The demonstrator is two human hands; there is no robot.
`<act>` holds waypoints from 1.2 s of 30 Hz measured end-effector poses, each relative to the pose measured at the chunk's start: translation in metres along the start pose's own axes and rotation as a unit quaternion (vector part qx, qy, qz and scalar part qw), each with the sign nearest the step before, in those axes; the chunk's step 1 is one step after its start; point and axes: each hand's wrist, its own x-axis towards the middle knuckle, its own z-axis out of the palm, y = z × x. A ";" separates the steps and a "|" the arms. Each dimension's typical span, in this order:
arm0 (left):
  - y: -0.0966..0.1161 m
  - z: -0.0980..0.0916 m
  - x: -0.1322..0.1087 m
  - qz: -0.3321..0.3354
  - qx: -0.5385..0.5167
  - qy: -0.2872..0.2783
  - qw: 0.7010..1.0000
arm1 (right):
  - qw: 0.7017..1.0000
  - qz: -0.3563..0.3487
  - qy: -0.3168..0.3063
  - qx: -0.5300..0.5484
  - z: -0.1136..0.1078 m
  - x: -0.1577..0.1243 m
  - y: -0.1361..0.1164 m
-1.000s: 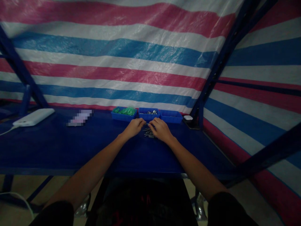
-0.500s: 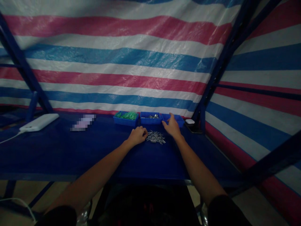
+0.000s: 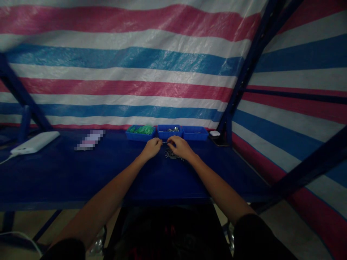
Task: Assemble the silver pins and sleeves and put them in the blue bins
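Observation:
My left hand point(image 3: 152, 147) is pinched closed on one end of a thin silver metal pin point(image 3: 164, 143). From the other side my right hand point(image 3: 179, 147) meets it, with thumb and forefinger closed at the pin's right end. The pin lies roughly level between the two hands, just above the blue table. Partly behind and below my right hand is a loose pile of similar metal pins point(image 3: 174, 156). What the curled fingers cover is hidden.
Along the back stand three blue bins: one with green pieces point(image 3: 141, 130), a middle bin point(image 3: 170, 134) with metal parts, and a right bin point(image 3: 195, 133) with a small thin piece. A white power bank point(image 3: 35, 143) and a white case point(image 3: 215, 133) lie at the sides.
My right hand has left the right bin, moving left and nearer, and closed at the pin. My left hand has lifted off the pile's edge with the pin. The view has shifted slightly.

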 end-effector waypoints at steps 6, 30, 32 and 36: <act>0.004 0.001 -0.004 0.026 -0.021 0.007 0.999 | 1.000 0.005 0.021 -0.014 -0.004 0.001 -0.001; 0.001 0.009 -0.007 0.075 0.092 -0.005 0.993 | 0.955 0.183 0.168 -0.161 -0.040 0.010 0.043; -0.004 0.013 -0.007 0.063 0.126 -0.036 0.989 | 0.929 0.266 0.169 -0.191 -0.046 0.005 0.065; -0.006 0.018 -0.005 0.042 0.146 -0.080 0.985 | 0.924 0.309 0.133 -0.184 -0.043 -0.009 0.082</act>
